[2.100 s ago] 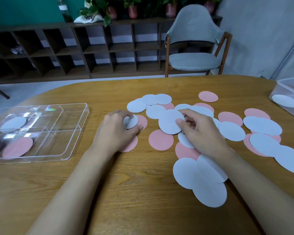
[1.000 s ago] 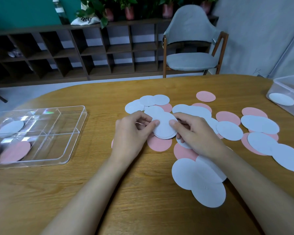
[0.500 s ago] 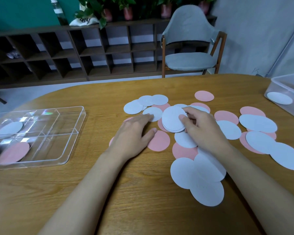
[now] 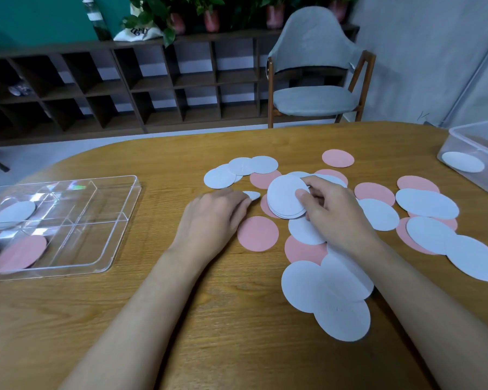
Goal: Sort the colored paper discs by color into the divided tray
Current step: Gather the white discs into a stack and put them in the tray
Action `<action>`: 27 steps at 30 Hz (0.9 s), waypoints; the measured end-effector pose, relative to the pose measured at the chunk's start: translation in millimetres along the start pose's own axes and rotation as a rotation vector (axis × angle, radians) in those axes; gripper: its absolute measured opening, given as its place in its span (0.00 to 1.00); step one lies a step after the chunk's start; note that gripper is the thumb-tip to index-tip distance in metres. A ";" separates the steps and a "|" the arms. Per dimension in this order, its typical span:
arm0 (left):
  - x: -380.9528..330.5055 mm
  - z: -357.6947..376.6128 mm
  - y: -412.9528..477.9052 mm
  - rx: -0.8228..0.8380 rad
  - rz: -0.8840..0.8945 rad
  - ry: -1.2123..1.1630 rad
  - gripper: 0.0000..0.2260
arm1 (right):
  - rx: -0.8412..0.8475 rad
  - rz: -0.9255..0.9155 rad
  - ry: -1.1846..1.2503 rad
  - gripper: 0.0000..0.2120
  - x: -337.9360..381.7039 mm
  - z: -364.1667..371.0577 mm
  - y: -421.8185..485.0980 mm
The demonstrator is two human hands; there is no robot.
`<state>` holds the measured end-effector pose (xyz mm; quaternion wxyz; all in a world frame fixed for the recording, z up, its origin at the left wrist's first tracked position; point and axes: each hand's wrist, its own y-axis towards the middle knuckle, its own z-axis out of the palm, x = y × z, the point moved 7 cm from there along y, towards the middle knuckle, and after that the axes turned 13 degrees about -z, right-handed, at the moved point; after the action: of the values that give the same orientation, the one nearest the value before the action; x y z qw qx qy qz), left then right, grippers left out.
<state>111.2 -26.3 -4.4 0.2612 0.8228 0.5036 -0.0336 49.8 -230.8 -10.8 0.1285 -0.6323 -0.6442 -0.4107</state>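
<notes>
Several white and pink paper discs lie scattered over the middle and right of the wooden table (image 4: pixel 237 347). My right hand (image 4: pixel 330 212) pinches a small stack of white discs (image 4: pixel 283 197), tilted up off the table. My left hand (image 4: pixel 212 218) lies flat, its fingers covering most of a white disc (image 4: pixel 252 195). A pink disc (image 4: pixel 257 233) sits just right of that hand. The clear divided tray (image 4: pixel 119 220) stands at the left; it holds a white disc (image 4: pixel 13 214) in a far compartment and a pink disc (image 4: pixel 20 253) in a near one.
A clear plastic box (image 4: pixel 462 136) with one white disc in it stands at the table's far right edge. A grey chair (image 4: pixel 313 99) and a dark shelf unit (image 4: pixel 124 88) are behind the table. Bare wood shows in front of the tray.
My left hand let go of the white stack and dropped flat onto a white disc on the table. My right hand has kept the stack and moved it slightly right.
</notes>
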 end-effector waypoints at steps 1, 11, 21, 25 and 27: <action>-0.3 -2.3 -0.3 -0.025 0.004 0.008 0.12 | -0.004 0.003 0.003 0.13 0.2 -0.2 -0.3; -5.2 -22.6 -6.5 -0.168 -0.062 -0.356 0.06 | -0.044 0.000 0.059 0.12 1.9 -1.7 -2.5; 1.0 -6.6 -8.1 -0.116 -0.266 -0.506 0.05 | 0.114 -0.095 0.231 0.09 17.8 21.4 -5.5; -1.9 -6.3 -8.0 -0.089 -0.242 -0.502 0.05 | 0.094 -0.155 0.148 0.07 20.0 20.2 -5.5; 4.0 -3.8 -4.0 -0.060 -0.234 -0.464 0.05 | 0.051 -0.142 0.124 0.07 15.0 16.0 -4.1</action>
<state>109.0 -19.9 -4.0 0.3886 0.7210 0.5227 -0.2364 49.2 -208.5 -12.0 0.1544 -0.5549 -0.6886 -0.4406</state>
